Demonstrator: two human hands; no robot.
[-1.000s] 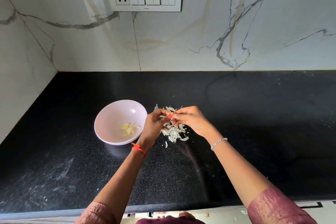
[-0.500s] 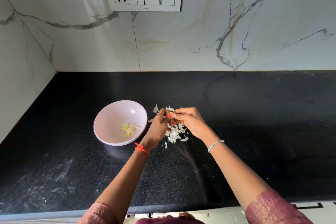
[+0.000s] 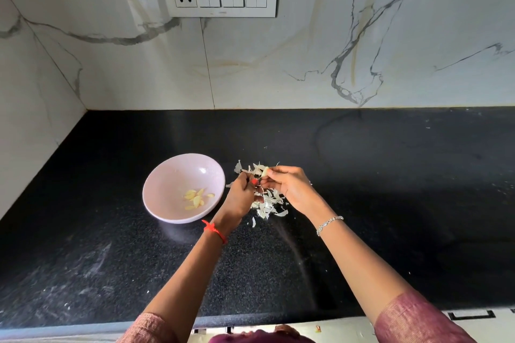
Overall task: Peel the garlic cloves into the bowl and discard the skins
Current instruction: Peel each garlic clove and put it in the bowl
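Two hands work together just right of the bowl (image 3: 156, 189), above the heap of skins (image 3: 267, 203). Right hand (image 3: 292, 189) pinches the garlic clove (image 3: 265, 171) at its fingertips; left hand (image 3: 241, 197) closes on what appears to be a strip of skin beside it. Risk: the clove may slip and fall into the skins, because the pinch is narrow. Risk: loose skin may drift into the bowl, which already holds peeled cloves (image 3: 196, 198).
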